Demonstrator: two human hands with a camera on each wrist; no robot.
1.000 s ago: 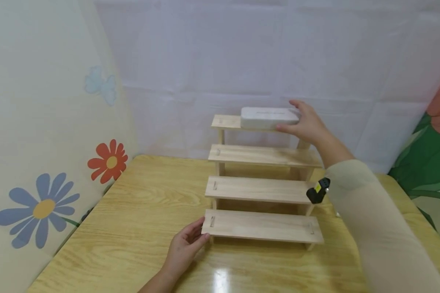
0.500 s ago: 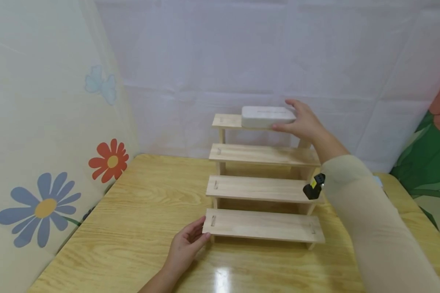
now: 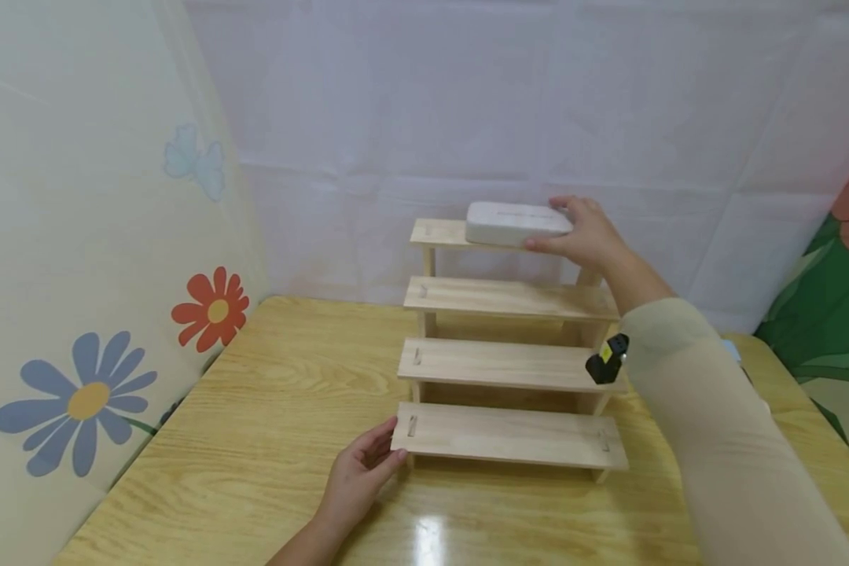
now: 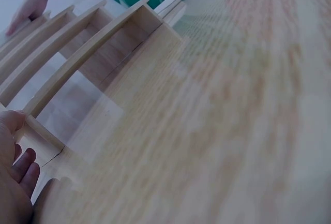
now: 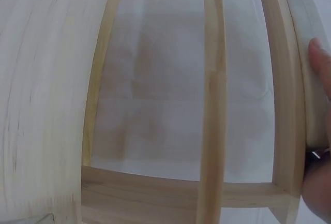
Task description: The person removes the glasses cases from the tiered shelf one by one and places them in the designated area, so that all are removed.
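A four-tier wooden step rack (image 3: 509, 435) stands on the table. On its top tier, right of the left end, sits a white oblong box (image 3: 512, 225) with rounded corners and a faint printed line on its lid. My right hand (image 3: 590, 238) holds the right end of this box, thumb on the front and fingers behind. The right wrist view shows the thumb (image 5: 320, 61) against the box beside the rack's top plank. Low at the left, my left hand (image 3: 354, 478) grips the end of the bottom tier, its thumb at the corner in the left wrist view.
The yellow wood-grain table (image 3: 311, 369) extends to both sides of the rack. A white sheet (image 3: 396, 94) hangs close behind it. Partly behind the right forearm lies a light blue item (image 3: 732, 350). A black wrist camera (image 3: 607, 360) overlaps the third tier.
My right hand and the white box have shifted slightly left along the top tier, and the box now sits at a slight angle. The left hand keeps its place.
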